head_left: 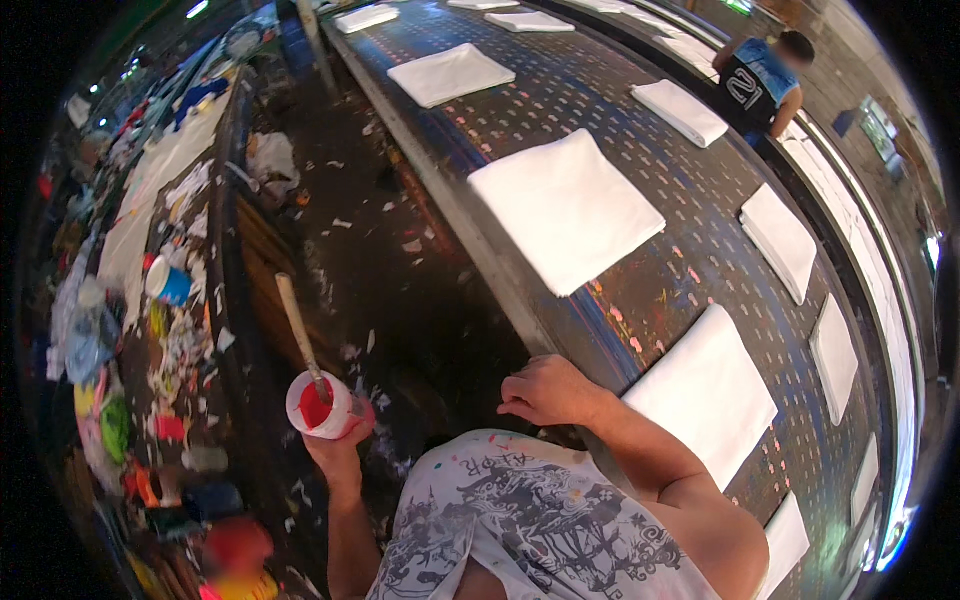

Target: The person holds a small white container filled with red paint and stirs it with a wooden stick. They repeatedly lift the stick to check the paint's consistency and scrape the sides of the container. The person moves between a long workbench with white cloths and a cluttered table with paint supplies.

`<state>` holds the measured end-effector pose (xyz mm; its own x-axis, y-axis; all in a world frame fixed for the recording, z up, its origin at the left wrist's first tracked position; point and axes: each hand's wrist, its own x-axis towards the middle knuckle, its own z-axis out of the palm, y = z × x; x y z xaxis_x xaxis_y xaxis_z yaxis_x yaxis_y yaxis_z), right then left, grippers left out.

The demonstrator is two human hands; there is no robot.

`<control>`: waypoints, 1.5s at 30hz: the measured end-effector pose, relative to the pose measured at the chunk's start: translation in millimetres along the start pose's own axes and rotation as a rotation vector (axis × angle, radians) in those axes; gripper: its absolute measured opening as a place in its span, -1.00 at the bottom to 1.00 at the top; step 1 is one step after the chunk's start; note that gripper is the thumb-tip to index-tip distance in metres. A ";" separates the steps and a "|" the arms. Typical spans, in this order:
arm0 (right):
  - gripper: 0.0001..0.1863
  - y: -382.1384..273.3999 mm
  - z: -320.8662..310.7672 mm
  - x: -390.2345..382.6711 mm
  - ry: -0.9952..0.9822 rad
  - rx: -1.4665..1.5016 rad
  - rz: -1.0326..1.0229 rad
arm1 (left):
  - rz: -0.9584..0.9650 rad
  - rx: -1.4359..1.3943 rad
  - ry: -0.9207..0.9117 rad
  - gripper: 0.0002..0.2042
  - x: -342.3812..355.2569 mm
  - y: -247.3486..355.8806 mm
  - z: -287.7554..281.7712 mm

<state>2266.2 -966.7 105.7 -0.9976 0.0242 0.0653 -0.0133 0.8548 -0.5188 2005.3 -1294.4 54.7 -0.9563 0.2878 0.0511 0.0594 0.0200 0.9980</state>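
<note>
A translucent white cup (343,410) of red paint, with a long wooden-handled stick (298,322) standing in it, is held in my left hand (335,450) at lower middle-left. My right hand (548,390) is curled, with nothing visible in it, at the metal edge (470,265) of a long dark printing table. Just right of it a folded white cloth (705,390) lies on the table. A larger view of another folded white cloth (565,210) shows farther up the table, among several more, with rows of small light and pink marks on the surface between them.
Left, a long bench (230,250) bears paint-stained scraps, containers (168,282) and bags. A dark, littered walkway (360,240) runs between bench and table. Across the table at upper right, a co-worker (750,90) in a blue and black sleeveless top stands beside a long white surface (815,170).
</note>
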 end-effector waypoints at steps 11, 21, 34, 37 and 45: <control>0.16 36.1 -73.6 291.9 0.856 0.604 -0.160 | 0.084 0.126 -0.366 0.08 274.5 -3.7 133.0; -0.46 71.8 -163.1 507.1 1.257 0.950 -0.302 | 0.399 -0.003 -0.588 0.01 449.8 16.2 238.3; -0.43 201.1 -230.8 709.7 1.174 0.854 -0.676 | 0.573 0.311 -0.519 -0.12 676.0 22.8 308.8; -0.60 223.0 -242.4 743.6 0.940 1.006 -0.689 | 0.245 0.164 -0.527 -0.22 725.7 15.9 319.1; -0.63 262.1 -270.0 857.6 0.987 0.874 -0.737 | 0.334 0.137 -0.451 -0.35 824.7 -12.0 321.2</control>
<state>1425.7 -582.0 255.8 -0.3093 0.3724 0.8750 -0.8655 0.2709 -0.4212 1307.9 -749.7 73.2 -0.6648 0.6788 0.3119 0.4019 -0.0269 0.9153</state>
